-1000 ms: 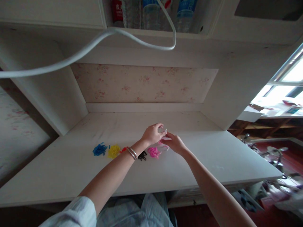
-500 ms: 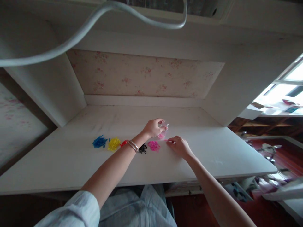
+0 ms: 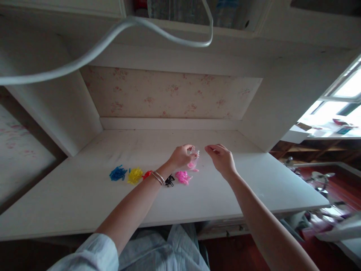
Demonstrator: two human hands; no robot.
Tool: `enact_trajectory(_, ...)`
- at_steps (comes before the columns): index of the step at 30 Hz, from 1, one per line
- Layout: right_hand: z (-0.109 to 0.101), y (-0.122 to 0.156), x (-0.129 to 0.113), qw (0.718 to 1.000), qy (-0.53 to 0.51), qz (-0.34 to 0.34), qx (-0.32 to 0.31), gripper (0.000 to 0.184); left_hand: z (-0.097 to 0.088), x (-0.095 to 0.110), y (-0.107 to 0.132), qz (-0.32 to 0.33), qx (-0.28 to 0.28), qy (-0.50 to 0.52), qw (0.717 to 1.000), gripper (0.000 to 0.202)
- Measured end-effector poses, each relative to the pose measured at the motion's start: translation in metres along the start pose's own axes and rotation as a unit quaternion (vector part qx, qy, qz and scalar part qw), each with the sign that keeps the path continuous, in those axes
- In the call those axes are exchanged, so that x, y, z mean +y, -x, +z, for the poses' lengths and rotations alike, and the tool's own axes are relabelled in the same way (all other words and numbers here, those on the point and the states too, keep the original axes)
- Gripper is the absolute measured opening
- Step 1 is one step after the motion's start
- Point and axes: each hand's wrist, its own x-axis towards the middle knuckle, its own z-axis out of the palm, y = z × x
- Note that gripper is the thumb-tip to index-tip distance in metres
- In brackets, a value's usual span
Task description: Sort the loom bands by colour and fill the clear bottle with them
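Observation:
My left hand (image 3: 182, 155) is closed on a small clear bag (image 3: 194, 158) with pink bits in it, held just above the white desk (image 3: 84, 203). A silver bangle (image 3: 158, 177) sits on that wrist. My right hand (image 3: 221, 158) hovers to the right of the bag, apart from it, thumb and forefinger pinched together on something too small to make out. Below the bag lies a pink pile of small pieces (image 3: 183, 177). To its left in a row lie a black pile (image 3: 169, 180), a red pile (image 3: 146, 174), a yellow pile (image 3: 135, 175) and a blue pile (image 3: 117, 173).
A white cable (image 3: 113, 41) hangs across the top from the shelf above, where bottles (image 3: 180, 7) stand. The desk recess has floral wallpaper (image 3: 169, 94) at the back and side walls. Cluttered floor and a window (image 3: 338, 105) lie to the right.
My right hand has lifted off the desk and moved up and right, away from the bag. The left hand has kept the bag in about the same place. The camera view has shifted slightly.

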Motion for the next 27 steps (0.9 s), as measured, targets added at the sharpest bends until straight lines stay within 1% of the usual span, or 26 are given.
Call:
enact_trajectory(2, 0.005, -0.012, -0.011, 0.998, 0.009, -0.051, -0.02, 0.028, 0.0, 0.0, 0.0, 0.001, 0.001, -0.005, 1.0, 0.038)
enact_trajectory(3, 0.008, -0.016, -0.014, 0.997, 0.019, -0.066, -0.035, 0.026, 0.0, 0.0, 0.0, 0.004, 0.001, -0.005, 1.0, 0.036)
enact_trajectory(5, 0.015, -0.019, -0.015, 0.994, 0.042, -0.075, -0.071, 0.023, 0.001, -0.001, -0.001, 0.013, -0.001, -0.001, 1.0, 0.033)
enact_trajectory(7, 0.02, -0.019, -0.012, 0.992, 0.057, -0.067, -0.091, 0.023, 0.002, -0.003, -0.001, 0.016, -0.005, 0.007, 1.0, 0.033)
enact_trajectory(9, 0.021, -0.017, -0.01, 0.993, 0.049, -0.061, -0.083, 0.024, 0.003, -0.005, -0.002, 0.02, -0.008, 0.014, 1.0, 0.035)
enact_trajectory(12, 0.015, -0.01, -0.005, 0.997, 0.021, -0.052, -0.046, 0.029, 0.005, -0.007, -0.001, 0.029, -0.002, 0.014, 0.999, 0.036)
enact_trajectory(14, 0.009, 0.0, 0.002, 0.999, 0.012, -0.026, -0.032, 0.032, 0.005, -0.007, 0.0, 0.022, 0.003, 0.011, 1.0, 0.039)
enact_trajectory(15, 0.007, 0.006, 0.008, 0.999, 0.012, -0.001, -0.035, 0.034, 0.004, -0.007, 0.0, 0.015, 0.003, 0.01, 1.0, 0.041)
enact_trajectory(16, 0.005, 0.014, 0.015, 0.998, 0.02, 0.029, -0.05, 0.034, 0.004, -0.007, 0.0, 0.01, 0.002, 0.011, 1.0, 0.043)
enact_trajectory(17, 0.004, 0.023, 0.024, 0.994, 0.025, 0.07, -0.08, 0.035, 0.004, -0.007, 0.0, 0.005, 0.001, 0.012, 1.0, 0.044)
enact_trajectory(18, 0.004, 0.033, 0.032, 0.986, 0.029, 0.102, -0.127, 0.036, 0.003, -0.007, 0.001, 0.002, 0.001, 0.014, 1.0, 0.045)
enact_trajectory(19, 0.005, 0.042, 0.04, 0.978, 0.034, 0.107, -0.178, 0.036, 0.003, -0.007, 0.001, 0.003, 0.0, 0.015, 1.0, 0.045)
enact_trajectory(20, 0.007, 0.051, 0.046, 0.971, 0.049, 0.09, -0.214, 0.035, 0.003, -0.007, 0.001, 0.005, -0.001, 0.016, 1.0, 0.045)
enact_trajectory(22, 0.011, 0.065, 0.053, 0.965, 0.08, 0.055, -0.244, 0.036, 0.003, -0.006, 0.0, 0.008, -0.001, 0.016, 1.0, 0.043)
enact_trajectory(24, 0.015, 0.072, 0.051, 0.963, 0.104, 0.022, -0.247, 0.034, 0.003, -0.006, 0.0, 0.009, -0.002, 0.014, 1.0, 0.043)
enact_trajectory(27, 0.02, 0.072, 0.041, 0.962, 0.116, -0.008, -0.246, 0.029, 0.004, -0.005, 0.0, 0.007, -0.002, 0.011, 1.0, 0.045)
